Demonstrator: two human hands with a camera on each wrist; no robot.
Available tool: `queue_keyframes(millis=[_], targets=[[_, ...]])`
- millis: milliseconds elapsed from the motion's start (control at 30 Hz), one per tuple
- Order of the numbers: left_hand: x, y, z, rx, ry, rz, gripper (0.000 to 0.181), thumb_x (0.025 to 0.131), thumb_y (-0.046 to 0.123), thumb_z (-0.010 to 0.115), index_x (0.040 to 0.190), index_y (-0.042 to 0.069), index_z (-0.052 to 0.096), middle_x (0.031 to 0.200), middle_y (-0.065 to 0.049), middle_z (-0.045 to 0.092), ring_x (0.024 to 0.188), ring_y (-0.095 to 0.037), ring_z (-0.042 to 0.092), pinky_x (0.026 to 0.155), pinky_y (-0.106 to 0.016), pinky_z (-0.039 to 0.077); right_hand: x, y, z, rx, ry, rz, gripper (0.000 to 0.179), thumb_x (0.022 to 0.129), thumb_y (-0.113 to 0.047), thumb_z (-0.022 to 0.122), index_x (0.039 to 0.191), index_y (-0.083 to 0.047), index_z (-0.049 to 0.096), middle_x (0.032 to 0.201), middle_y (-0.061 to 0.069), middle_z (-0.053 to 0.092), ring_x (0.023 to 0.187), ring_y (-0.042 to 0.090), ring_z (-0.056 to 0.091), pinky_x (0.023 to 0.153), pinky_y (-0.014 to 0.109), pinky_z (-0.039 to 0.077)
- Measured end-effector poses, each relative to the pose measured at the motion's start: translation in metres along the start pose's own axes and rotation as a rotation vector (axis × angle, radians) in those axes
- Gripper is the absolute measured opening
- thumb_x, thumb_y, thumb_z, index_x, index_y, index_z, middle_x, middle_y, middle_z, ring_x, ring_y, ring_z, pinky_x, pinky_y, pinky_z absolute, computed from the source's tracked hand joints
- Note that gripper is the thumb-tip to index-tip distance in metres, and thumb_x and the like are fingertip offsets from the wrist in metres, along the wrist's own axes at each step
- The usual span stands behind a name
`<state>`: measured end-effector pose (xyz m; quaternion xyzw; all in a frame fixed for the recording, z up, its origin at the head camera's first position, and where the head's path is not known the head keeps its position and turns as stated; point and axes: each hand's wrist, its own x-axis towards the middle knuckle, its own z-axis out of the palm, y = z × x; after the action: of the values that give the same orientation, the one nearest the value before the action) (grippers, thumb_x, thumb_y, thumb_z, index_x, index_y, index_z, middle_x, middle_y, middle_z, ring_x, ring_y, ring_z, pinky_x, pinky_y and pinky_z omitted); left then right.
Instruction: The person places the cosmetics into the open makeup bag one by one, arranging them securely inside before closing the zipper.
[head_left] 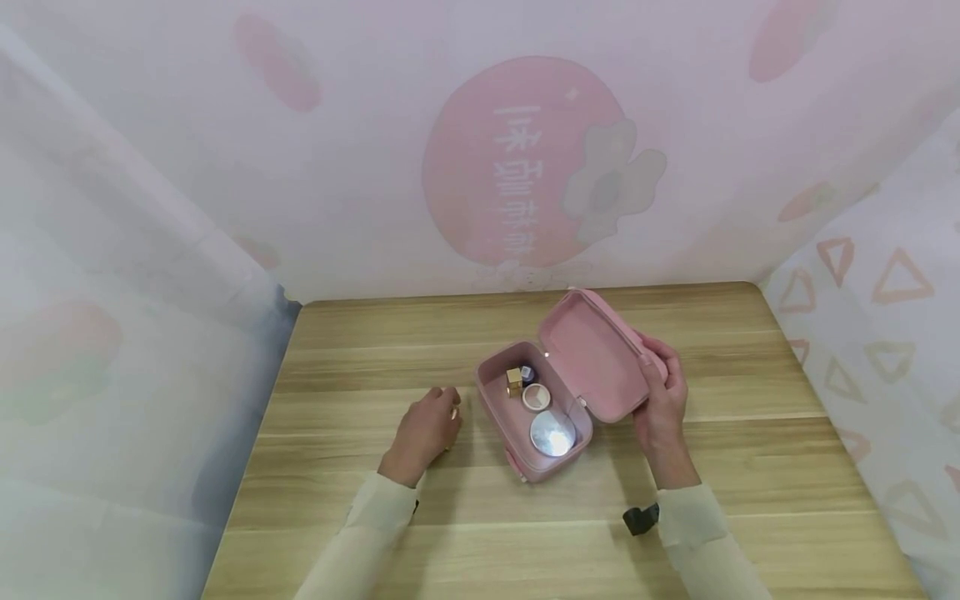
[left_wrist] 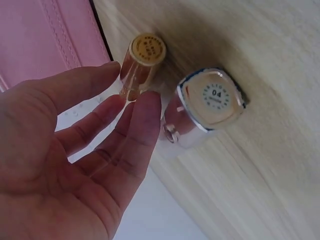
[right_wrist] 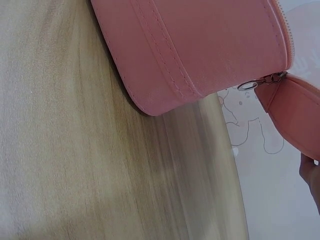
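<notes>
Your left hand [head_left: 426, 429] is curving its thumb and fingers around a gold-ended tube [left_wrist: 142, 57]; can't tell if it's actually gripping. A bigger clear tube [left_wrist: 214, 97], marked 04, is sitting just beyond those fingertips. Your right hand [head_left: 663, 398] is gripping the open lid [head_left: 592, 362]. The pink case [head_left: 557, 468] is resting on the desk [head_left: 337, 358] between both hands, holding a silver compact [head_left: 552, 433], a small round palette [head_left: 536, 397] and a gold-topped item [head_left: 513, 381].
</notes>
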<state>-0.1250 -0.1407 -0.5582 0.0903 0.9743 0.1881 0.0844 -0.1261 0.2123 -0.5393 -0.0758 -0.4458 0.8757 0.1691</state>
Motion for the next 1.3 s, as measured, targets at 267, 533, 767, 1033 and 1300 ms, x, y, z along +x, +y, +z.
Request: queue_keyframes(millis=[267,533,767,1033,1300], targets=[[-0.001,0.004,0.004,0.036,0.020,0.031,0.019,0.101,0.011,0.076,0.116,0.004,0.069,0.102,-0.013,0.070,0.073,-0.026,0.067,0.068,-0.042,0.061,0.001,0.001,0.000,-0.001,-0.002,-0.010,0.022,0.109,-0.002,0.060,0.127,-0.011,0.068,0.135,0.005,0.073,0.114,0.018,0.071,0.089,0.026,0.064],[-0.002,0.004,0.008,0.036,0.068,0.066,0.018,0.100,0.011,0.076,0.115,0.003,0.070,0.102,-0.015,0.070,0.072,-0.030,0.068,0.067,-0.046,0.061,0.001,0.001,-0.001,-0.004,-0.006,-0.003,0.022,0.109,-0.003,0.060,0.129,-0.011,0.067,0.136,0.004,0.073,0.116,0.018,0.071,0.090,0.026,0.064],[-0.005,0.003,0.004,0.005,0.132,0.097,0.020,0.100,0.011,0.077,0.117,0.005,0.070,0.108,-0.015,0.072,0.082,-0.033,0.072,0.072,-0.048,0.062,0.000,0.001,-0.001,-0.004,-0.009,-0.003,0.022,0.109,-0.003,0.061,0.128,-0.012,0.067,0.136,0.004,0.072,0.113,0.018,0.071,0.087,0.026,0.064],[-0.005,0.003,0.002,-0.026,0.180,0.137,0.022,0.099,0.009,0.078,0.118,0.005,0.069,0.111,-0.016,0.074,0.087,-0.031,0.074,0.073,-0.045,0.064,0.000,0.001,-0.001,-0.006,-0.017,-0.004,0.022,0.109,-0.003,0.060,0.128,-0.012,0.067,0.136,0.004,0.072,0.114,0.018,0.071,0.089,0.027,0.064],[-0.007,0.005,-0.007,-0.057,0.263,0.198,0.025,0.098,0.007,0.080,0.120,0.004,0.068,0.110,-0.016,0.076,0.083,-0.031,0.075,0.069,-0.042,0.064,0.001,0.001,-0.001,-0.004,-0.009,-0.008,0.022,0.108,-0.002,0.060,0.127,-0.011,0.068,0.136,0.005,0.072,0.113,0.018,0.071,0.089,0.027,0.064]])
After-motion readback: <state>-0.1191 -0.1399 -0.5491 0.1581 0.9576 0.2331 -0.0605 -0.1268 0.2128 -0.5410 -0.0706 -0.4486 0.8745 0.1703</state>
